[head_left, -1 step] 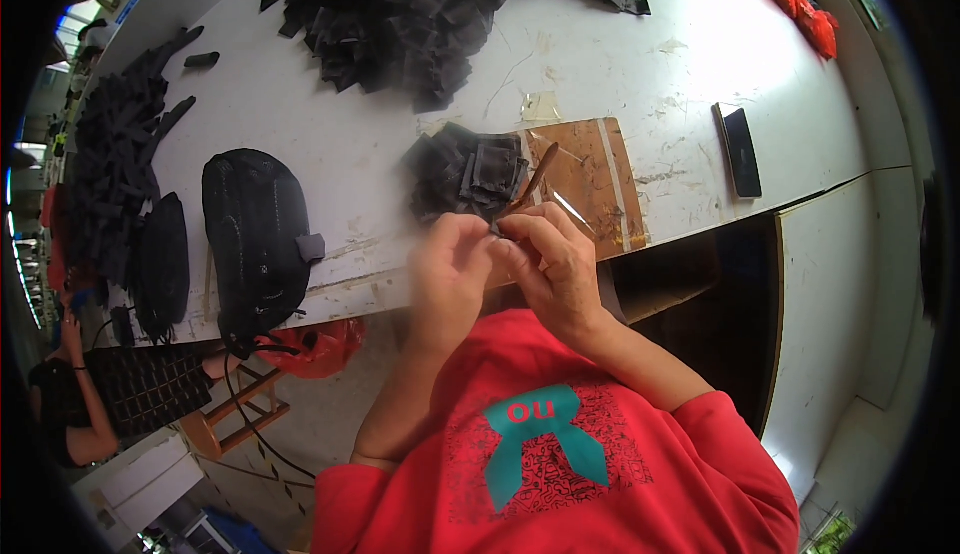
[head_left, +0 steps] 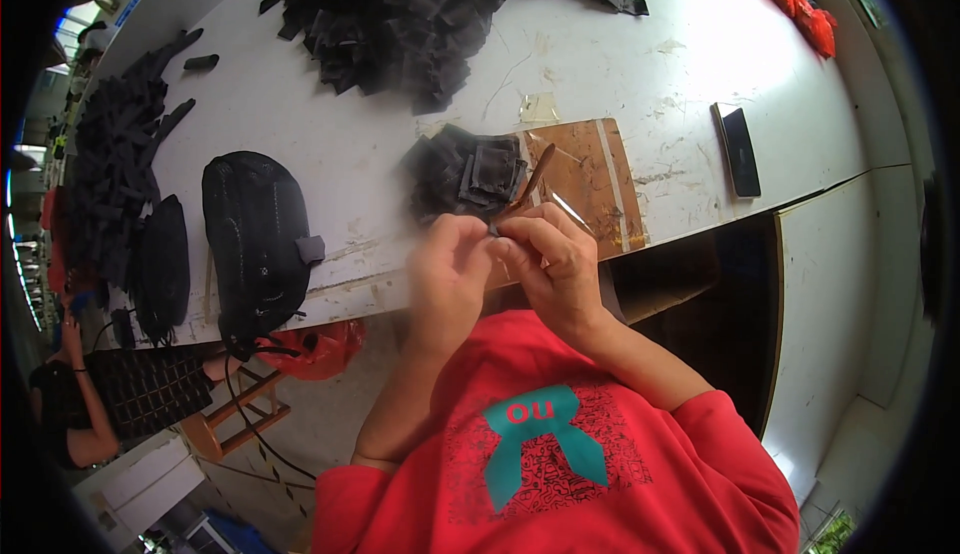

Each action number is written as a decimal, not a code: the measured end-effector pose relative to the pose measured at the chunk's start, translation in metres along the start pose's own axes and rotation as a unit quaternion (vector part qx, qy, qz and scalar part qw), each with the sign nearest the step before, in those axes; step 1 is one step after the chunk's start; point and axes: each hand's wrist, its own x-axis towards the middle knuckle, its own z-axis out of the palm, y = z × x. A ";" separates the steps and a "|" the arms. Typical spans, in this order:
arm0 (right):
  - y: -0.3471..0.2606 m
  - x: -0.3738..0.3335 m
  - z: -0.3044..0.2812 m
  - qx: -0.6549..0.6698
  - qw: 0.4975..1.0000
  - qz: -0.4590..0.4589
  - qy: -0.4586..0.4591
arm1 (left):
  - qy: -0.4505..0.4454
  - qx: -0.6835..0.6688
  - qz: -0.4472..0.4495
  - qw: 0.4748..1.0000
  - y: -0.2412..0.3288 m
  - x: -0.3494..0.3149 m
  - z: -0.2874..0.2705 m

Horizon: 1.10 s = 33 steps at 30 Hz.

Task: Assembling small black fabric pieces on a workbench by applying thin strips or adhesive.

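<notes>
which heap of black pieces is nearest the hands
The small heap by the brown board, just beyond the left hand and right hand; the large heap lies farther up, the third heap far left.

The fingers (head_left: 541, 235) nearly hide a small dark piece (head_left: 494, 229)

Left fingers (head_left: 462, 228) and right fingers (head_left: 536, 230) hold a small dark piece (head_left: 494, 230).

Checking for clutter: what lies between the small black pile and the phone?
In the head view, a brown board with a thin brown object over it, then scuffed white table, lie between the pile and phone.
</notes>
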 end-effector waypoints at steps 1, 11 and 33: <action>0.005 0.001 -0.003 0.001 1.000 -0.017 -0.025 | -0.009 0.013 0.000 1.000 0.001 0.000 -0.001; 0.008 0.009 -0.008 -0.037 0.998 0.021 0.042 | 0.041 -0.379 -0.178 0.907 0.020 0.010 0.011; 0.011 0.012 -0.016 -0.144 0.980 -0.092 0.099 | 0.069 -0.264 -0.104 0.956 0.028 0.011 0.030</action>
